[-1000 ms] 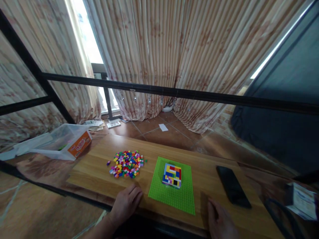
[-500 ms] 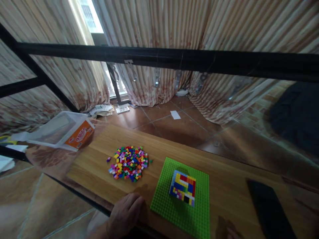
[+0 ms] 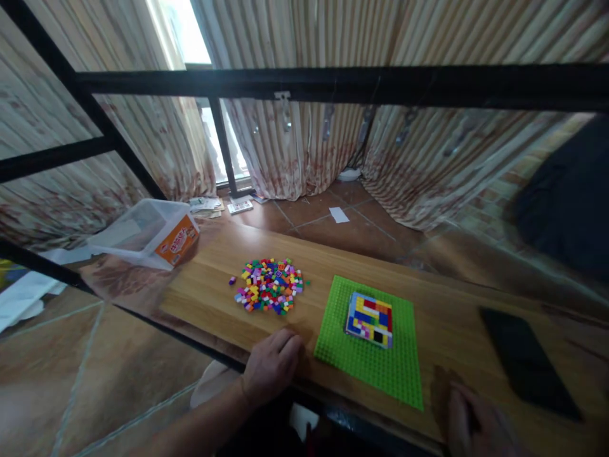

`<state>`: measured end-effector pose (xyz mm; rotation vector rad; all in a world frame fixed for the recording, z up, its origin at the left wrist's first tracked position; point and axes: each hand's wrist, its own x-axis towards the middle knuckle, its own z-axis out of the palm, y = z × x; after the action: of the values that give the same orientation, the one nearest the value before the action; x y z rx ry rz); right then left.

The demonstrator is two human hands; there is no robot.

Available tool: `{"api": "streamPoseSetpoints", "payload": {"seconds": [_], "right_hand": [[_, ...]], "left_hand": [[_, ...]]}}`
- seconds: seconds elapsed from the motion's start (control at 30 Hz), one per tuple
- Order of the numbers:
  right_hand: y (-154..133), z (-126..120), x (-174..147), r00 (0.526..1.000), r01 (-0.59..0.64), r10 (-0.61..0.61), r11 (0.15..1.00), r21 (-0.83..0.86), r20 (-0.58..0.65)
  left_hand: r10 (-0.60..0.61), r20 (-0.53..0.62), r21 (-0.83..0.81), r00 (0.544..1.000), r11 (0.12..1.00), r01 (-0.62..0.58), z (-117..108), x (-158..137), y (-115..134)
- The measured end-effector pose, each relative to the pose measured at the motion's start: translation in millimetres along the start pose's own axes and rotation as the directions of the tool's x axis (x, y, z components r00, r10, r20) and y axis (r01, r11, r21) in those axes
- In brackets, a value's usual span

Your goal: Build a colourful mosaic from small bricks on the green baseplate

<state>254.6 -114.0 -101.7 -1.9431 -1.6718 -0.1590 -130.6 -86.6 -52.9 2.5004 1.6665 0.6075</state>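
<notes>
"Striped curtains (image 3: 295, 38) hang behind a black metal rail (image 3: 247, 82), and below them runs a wooden tabletop (image 3: 209, 292). What's on it?"

"Toward the left, a loose pile of small multicoloured building bricks (image 3: 271, 285), with one purple brick (image 3: 232, 280) lying just apart. Right of that, a green studded baseplate (image 3: 333, 343)."

"Anything on the baseplate?"

"One low, squarish brick build (image 3: 368, 320), mostly yellow, blue and red on top, lying flat around the middle."

"And the hands?"

"Left hand (image 3: 273, 365) rests at the near edge, between pile and baseplate, fingers loosely curled. I can't tell whether anything is under the palm."

"The other?"

"Right hand (image 3: 476, 419) is blurred, half curled, near the baseplate's right corner; its grip I can't make out. Beyond it lies a dark phone-shaped slab (image 3: 530, 362)."

"That orange label?"

"On a clear plastic bin (image 3: 143, 235), past the tabletop's left end."
</notes>
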Motion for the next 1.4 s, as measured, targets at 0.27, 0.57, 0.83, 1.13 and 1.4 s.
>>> {"api": "streamPoseSetpoints", "payload": {"seconds": [0.27,0.57,0.83,1.13,1.4], "right_hand": [[-19,2,13,0.999,-0.005,0.008,0.998,-0.061,0.051],[-39,-14,31,0.983,-0.105,0.076,0.980,0.171,0.169],[-37,-18,76,0.957,-0.156,0.075,0.947,0.280,0.281],[-148,24,126,0.955,-0.216,0.066,0.821,0.529,0.288],[-169,36,104,0.962,-0.097,-0.053,0.852,0.515,0.268]], "left_hand": [[-0.069,0.098,0.037,0.993,0.997,0.066,-13,7,5],[-0.098,0.117,0.030,0.988,0.995,0.095,-18,8,6],[-0.183,0.198,-0.040,0.963,0.980,0.194,-20,32,9],[-0.206,0.100,-0.660,0.973,0.719,0.220,2,111,33],[-0.282,0.191,-0.747,0.940,0.580,0.326,16,125,52]]}}
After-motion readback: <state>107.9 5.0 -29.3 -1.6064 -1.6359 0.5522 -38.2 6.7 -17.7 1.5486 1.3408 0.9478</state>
